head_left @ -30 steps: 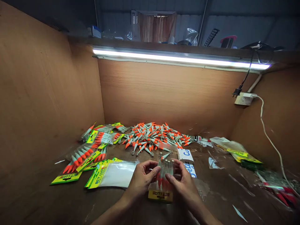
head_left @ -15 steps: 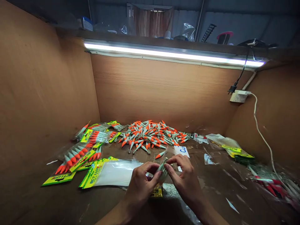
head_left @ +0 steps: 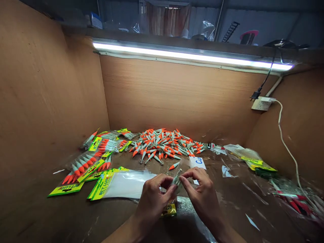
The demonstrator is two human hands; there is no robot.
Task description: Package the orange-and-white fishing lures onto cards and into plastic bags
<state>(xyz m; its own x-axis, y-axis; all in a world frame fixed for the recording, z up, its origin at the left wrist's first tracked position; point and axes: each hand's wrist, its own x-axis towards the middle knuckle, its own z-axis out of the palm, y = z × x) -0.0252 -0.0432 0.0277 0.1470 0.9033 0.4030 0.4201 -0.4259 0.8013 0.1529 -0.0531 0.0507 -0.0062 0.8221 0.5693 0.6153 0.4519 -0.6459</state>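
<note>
Between my hands is a clear plastic bag of fishing lures (head_left: pixel 177 180), with pale bodies and metal hooks showing at its upper end. My left hand (head_left: pixel 153 193) is closed around the bag from the left, thumb across the lures. The fingers of my right hand (head_left: pixel 200 187) pinch the clear film at the hook end. A yellow header card (head_left: pixel 170 210) printed BCT LURE shows below my left hand. Just beyond the bag lies a single orange-and-white lure (head_left: pixel 174 166). Behind it spreads a large pile of the same lures (head_left: pixel 162 145).
Flat bags with yellow headers (head_left: pixel 126 184) are stacked left of my hands. Filled lure packs (head_left: pixel 83 165) lie farther left. A paper label (head_left: pixel 198 162) sits beyond my right hand. Red-and-clear packages (head_left: pixel 295 202) lie at right, under a hanging white cable (head_left: pixel 285 141).
The view has shifted slightly. Both hands keep their hold on the bag, and my right fingertips have moved slightly at its hook end.
</note>
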